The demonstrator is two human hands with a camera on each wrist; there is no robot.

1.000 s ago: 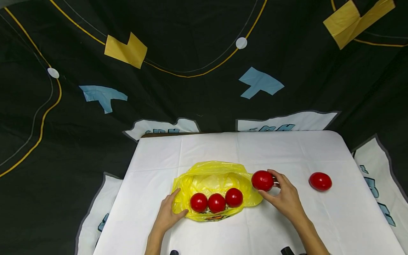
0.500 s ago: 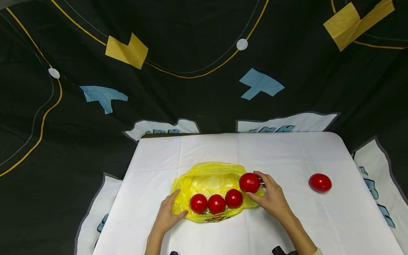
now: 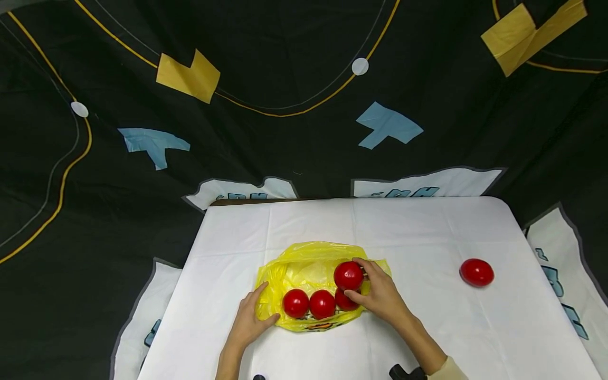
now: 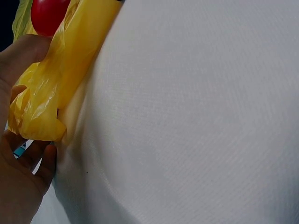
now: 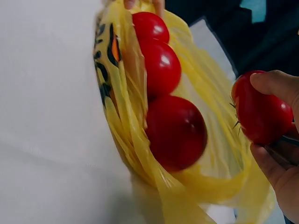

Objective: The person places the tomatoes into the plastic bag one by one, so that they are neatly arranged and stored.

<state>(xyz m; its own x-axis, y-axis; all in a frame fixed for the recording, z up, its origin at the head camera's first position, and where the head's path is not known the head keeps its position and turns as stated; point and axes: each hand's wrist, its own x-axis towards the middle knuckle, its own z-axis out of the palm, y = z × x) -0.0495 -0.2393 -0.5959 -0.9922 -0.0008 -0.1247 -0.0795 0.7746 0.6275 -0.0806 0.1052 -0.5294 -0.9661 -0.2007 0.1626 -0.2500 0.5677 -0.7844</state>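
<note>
A yellow plastic bag [image 3: 304, 250] lies on the white-covered table with its mouth spread wide. Three red tomatoes sit in a row along its near side: a left tomato [image 3: 295, 303], a middle tomato [image 3: 322, 304] and a right tomato [image 3: 344, 302], partly hidden. My right hand [image 3: 382, 298] holds another tomato [image 5: 261, 109] between thumb and fingers, over the bag's right part and apart from the row in the right wrist view. At the bag's left end, my left hand [image 3: 250, 316] holds the yellow plastic [image 4: 44, 105] between thumb and fingers.
One more tomato [image 3: 477, 272] lies by itself on the right of the white tablecloth [image 3: 427, 227]. A dark curtain [image 3: 285, 148] with yellow and blue patches hangs behind the table. Black devices [image 3: 404, 372] show near the wrists at the front.
My right hand has carried its tomato leftward, from the bag's right edge to above the right end of the row. My left hand and the bag have stayed put.
</note>
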